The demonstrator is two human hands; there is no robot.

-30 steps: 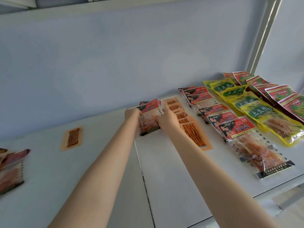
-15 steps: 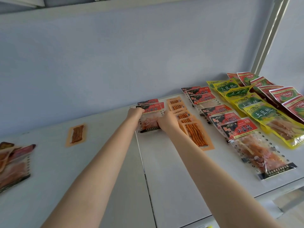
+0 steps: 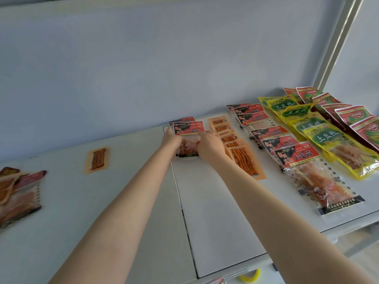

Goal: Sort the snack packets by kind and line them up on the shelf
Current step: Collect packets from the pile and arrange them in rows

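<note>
We see a flat white shelf [image 3: 215,212] made of two panels meeting at a seam. On its left panel lie a loose pile of red-and-clear plastic packets [image 3: 18,197] and, well apart, a single orange packet of brown sticks [image 3: 98,158]. Rightward from the seam lie a small stack of red-topped clear packets [image 3: 187,130], an overlapping row of orange stick packets [image 3: 235,146], a row of red-and-black-topped clear packets [image 3: 287,156], yellow-and-green packets [image 3: 328,140] and red-and-green packets [image 3: 352,117].

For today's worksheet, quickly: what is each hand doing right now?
Left hand: grips the red packet by its left edge.
Right hand: holds the same packet's right edge.
</note>
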